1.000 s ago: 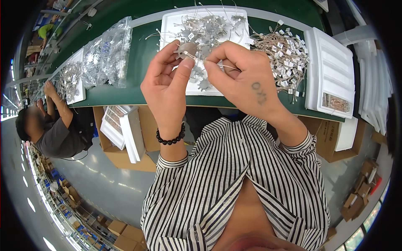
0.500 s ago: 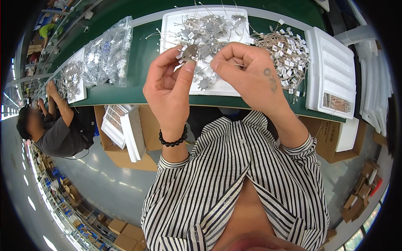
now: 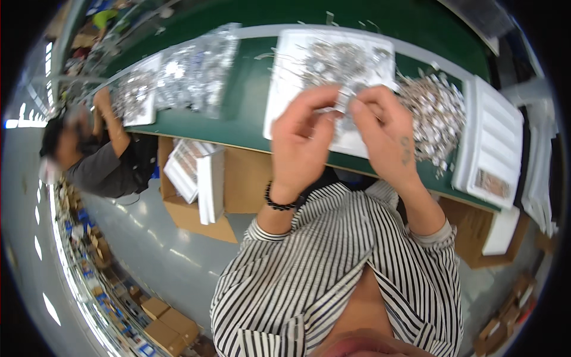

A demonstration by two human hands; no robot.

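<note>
Fine handwork over a white tray [image 3: 284, 83].
Left hand [image 3: 302, 140] pinches a small silvery part [image 3: 343, 99]; right hand [image 3: 386, 135], at its four o'clock, is narrowed, its grip I cannot tell.

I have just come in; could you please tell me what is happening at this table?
A person in a striped shirt holds a small metallic piece in the left hand, above a white foam tray carrying silvery parts. The right hand is close beside it; blur hides whether it grips anything. A heap of wires with white connectors lies right of the tray, and a clear bag of parts lies to its left. Further left, another person is at the table too.
</note>
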